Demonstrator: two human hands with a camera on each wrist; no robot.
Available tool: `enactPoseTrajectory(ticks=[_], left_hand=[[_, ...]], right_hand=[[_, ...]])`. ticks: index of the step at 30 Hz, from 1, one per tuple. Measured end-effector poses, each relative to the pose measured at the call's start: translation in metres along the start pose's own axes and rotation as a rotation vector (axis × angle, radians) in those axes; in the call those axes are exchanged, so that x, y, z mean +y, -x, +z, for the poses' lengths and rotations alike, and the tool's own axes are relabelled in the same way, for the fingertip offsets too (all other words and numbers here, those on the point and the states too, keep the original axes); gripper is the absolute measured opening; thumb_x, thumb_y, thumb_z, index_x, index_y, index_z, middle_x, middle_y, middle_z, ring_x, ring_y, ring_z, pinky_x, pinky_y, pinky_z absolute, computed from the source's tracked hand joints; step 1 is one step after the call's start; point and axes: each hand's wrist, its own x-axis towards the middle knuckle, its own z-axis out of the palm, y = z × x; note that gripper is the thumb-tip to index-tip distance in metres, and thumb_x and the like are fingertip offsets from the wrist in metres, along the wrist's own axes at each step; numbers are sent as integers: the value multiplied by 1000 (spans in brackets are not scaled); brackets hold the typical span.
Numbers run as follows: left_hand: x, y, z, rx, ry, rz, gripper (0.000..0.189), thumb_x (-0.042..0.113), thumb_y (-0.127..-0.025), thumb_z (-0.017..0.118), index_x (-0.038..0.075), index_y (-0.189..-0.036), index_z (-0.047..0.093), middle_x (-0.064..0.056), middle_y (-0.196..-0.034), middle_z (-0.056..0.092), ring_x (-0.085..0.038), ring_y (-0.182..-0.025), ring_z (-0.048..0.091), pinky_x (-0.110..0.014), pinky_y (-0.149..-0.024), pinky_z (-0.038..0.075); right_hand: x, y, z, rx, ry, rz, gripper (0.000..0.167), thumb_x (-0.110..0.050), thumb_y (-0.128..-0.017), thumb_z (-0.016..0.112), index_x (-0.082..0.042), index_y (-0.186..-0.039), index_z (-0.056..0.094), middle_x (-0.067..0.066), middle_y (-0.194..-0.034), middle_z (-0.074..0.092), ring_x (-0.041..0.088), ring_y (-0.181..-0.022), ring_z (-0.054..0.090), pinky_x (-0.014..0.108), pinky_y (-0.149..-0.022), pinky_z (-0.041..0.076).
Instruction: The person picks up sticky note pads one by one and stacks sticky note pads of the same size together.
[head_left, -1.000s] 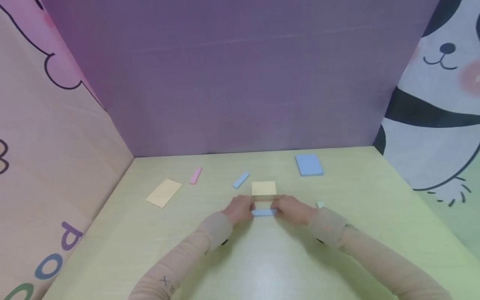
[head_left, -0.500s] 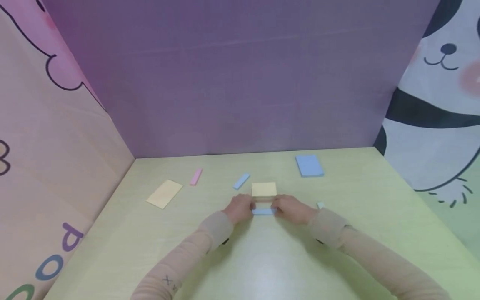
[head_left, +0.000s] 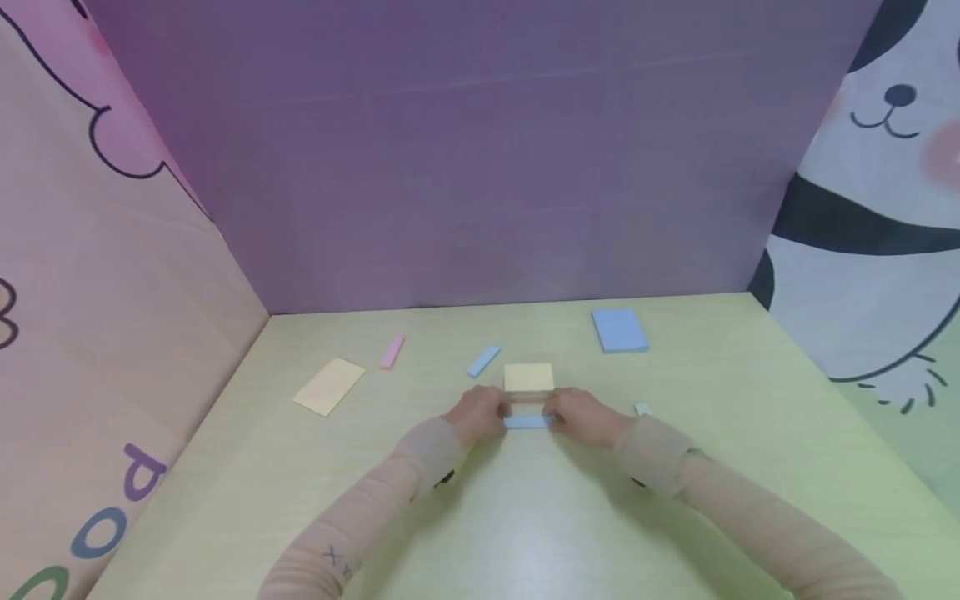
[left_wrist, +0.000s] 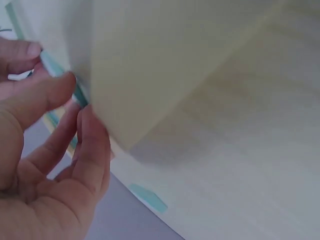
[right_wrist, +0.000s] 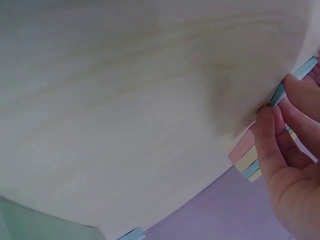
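A narrow pale-blue strip (head_left: 527,422) lies crosswise in front of me. My left hand (head_left: 480,412) pinches its left end between thumb and fingertips, as the left wrist view shows on the blue strip (left_wrist: 52,63). At the other end, the thumb and fingers of my right hand (head_left: 588,417) pinch the same strip (right_wrist: 304,69). Just beyond the hands stands a cream-topped stack (head_left: 528,377). Its layered pink, cream and blue edges (right_wrist: 247,155) show below the fingers in the right wrist view; the fingers cover part of it.
On the pale tabletop (head_left: 517,533) lie a cream sheet (head_left: 330,387), a pink strip (head_left: 392,352) and another blue strip (head_left: 483,362). A blue square pad (head_left: 620,330) is at the back right. A small pale-green piece (head_left: 642,409) peeks out beside the right sleeve. A purple wall (head_left: 480,167) closes the back.
Both hands keep their pinch on the blue strip. It has shifted very slightly toward the stack; the other pieces stay where they were.
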Motion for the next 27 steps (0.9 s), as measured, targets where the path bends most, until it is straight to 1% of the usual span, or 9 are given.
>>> enactPoseTrajectory(ticks=[3,7,10,12,14,18,21,24,27], left_hand=[[-2,6,-7,-27,34,12,29,6,-76,67,8,-105,65,-6,-103,64,-20,-94,57,-34,-86,47],[-3,21,-23,-34,56,45,30,9,-80,66,5,-110,62,-8,-107,63,-22,-99,57,-35,-89,47],[-5,35,-36,-17,23,64,28,8,-81,64,3,-109,62,-10,-106,64,-24,-99,58,-36,-88,48],[-8,43,-43,-7,-8,61,24,7,-82,63,3,-106,63,-9,-103,64,-23,-96,59,-35,-86,49],[-12,50,-48,-8,-32,40,21,5,-82,63,4,-103,65,-9,-100,65,-22,-92,59,-35,-83,49],[-23,59,-48,-65,-51,-30,16,8,-83,63,6,-98,65,-5,-95,64,-18,-87,58,-33,-80,49],[-30,66,-43,-111,-16,-111,14,13,-82,65,7,-94,63,-3,-91,63,-18,-84,56,-34,-76,49],[-34,72,-35,-121,2,-198,21,23,-78,70,9,-91,60,-1,-85,59,-18,-79,54,-33,-69,47],[-34,76,-26,-114,-20,-234,33,30,-71,75,9,-87,57,-2,-79,56,-18,-73,52,-31,-64,44]], right_hand=[[0,0,1,1,-6,6,8,-2,-79,65,-6,-85,68,4,-82,64,18,-78,59,33,-74,50],[2,0,3,-6,-5,10,7,-2,-79,64,-6,-84,67,3,-80,63,16,-75,57,31,-72,50],[2,-1,4,-11,-10,12,6,-2,-79,64,-6,-83,66,2,-79,62,15,-75,56,31,-72,49],[2,-1,4,-10,-13,9,7,-2,-79,64,-7,-82,66,2,-79,62,15,-74,56,31,-72,49],[2,-1,4,-5,-13,9,7,-1,-79,63,-7,-81,66,2,-78,62,14,-74,55,31,-72,49],[1,0,4,8,-12,12,9,0,-79,63,-6,-84,67,3,-81,64,17,-77,57,33,-74,50],[1,0,3,10,-7,15,10,0,-79,62,-5,-87,67,5,-84,65,19,-79,58,35,-76,50],[1,0,3,2,-5,19,10,0,-80,62,-5,-88,67,5,-85,65,20,-80,58,35,-76,50],[0,0,3,-4,-8,22,10,0,-80,62,-5,-88,67,5,-85,64,19,-80,58,34,-76,50]])
